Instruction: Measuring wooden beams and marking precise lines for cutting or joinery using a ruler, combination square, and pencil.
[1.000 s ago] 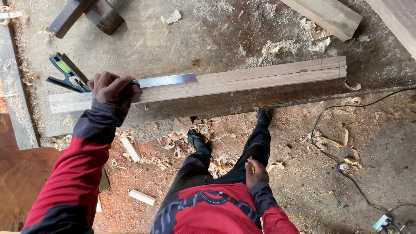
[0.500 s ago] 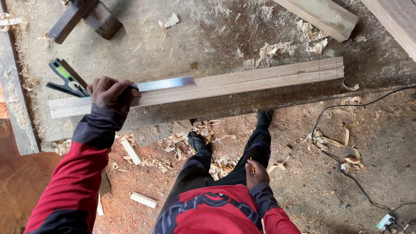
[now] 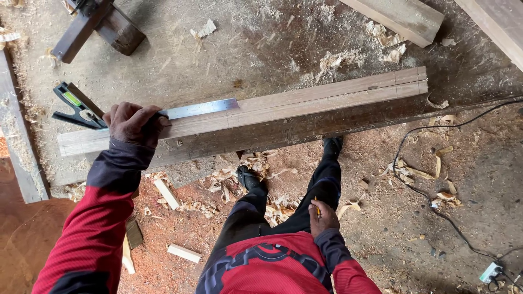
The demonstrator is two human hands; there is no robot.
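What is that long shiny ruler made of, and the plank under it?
The ruler looks like bare metal: thin, silvery, reflecting light. The plank looks like unfinished wood: pale, grainy, with shavings scattered nearby. The left hand presses the ruler down.

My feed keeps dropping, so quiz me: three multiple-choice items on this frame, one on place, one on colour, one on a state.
1. Where does the left hand rest?
A. on the combination square lying along the long plank
B. on the floor
C. on the cable

2. What colour are the sleeves?
A. blue and white
B. red and black
C. plain grey

3. What is the right hand doing?
A. pressing the plank
B. hanging open
C. holding a pencil by the thigh

Answers: 1 A, the palm covers the steel blade on the wood. 2 B, red forearms with black cuffs. 3 C, a thin yellow tip sticks out of the closed hand.
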